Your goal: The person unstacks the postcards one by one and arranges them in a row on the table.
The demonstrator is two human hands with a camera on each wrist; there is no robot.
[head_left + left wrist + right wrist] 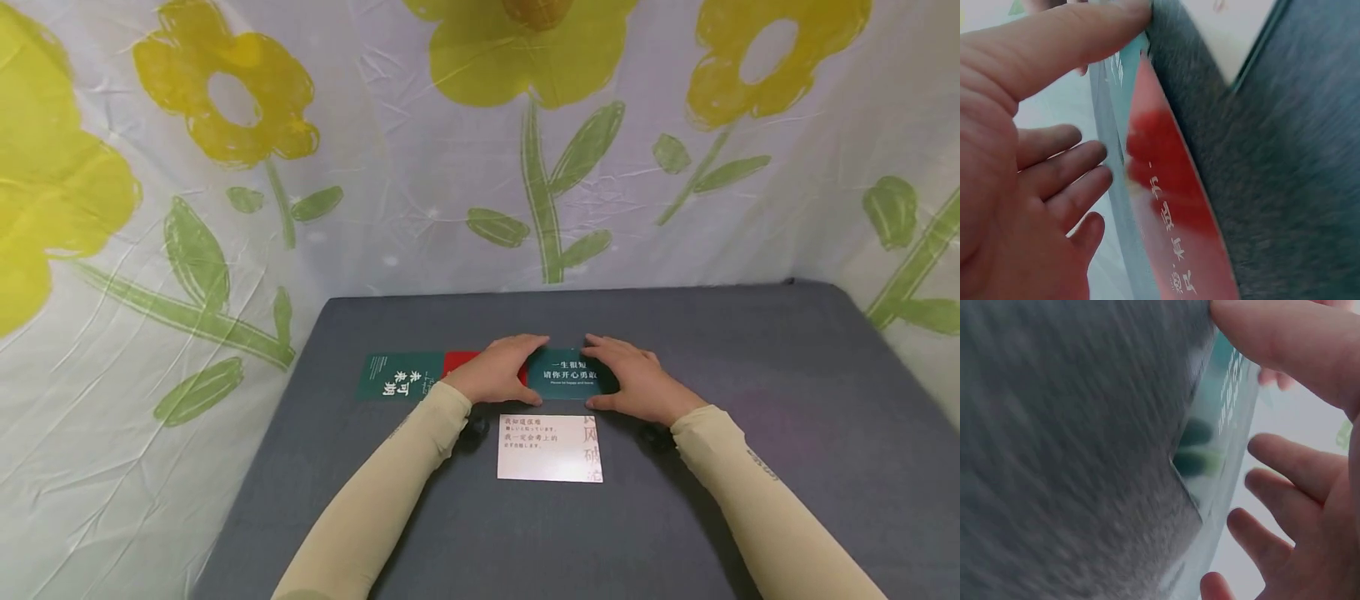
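Observation:
Three cards lie end to end in a row: a green card [401, 373] with white writing, a red card [456, 360], and a teal card [561, 388] with white Chinese text. My left hand [495, 371] arches over the red card and hides most of it, its thumb tip right at the teal card's near left corner. At the teal card's right end is my right hand [637, 382], thumb by the near edge and fingertips by the far edge. Both hands' fingers are spread and relaxed. Closer to me lies a pale pink card [543, 462] with printed text.
The cards lie on a table covered in dark grey cloth [712, 333]. Behind and beside it hangs a white curtain [390, 183] printed with yellow flowers. Dark wrist cameras sit under both wrists, above the cloth.

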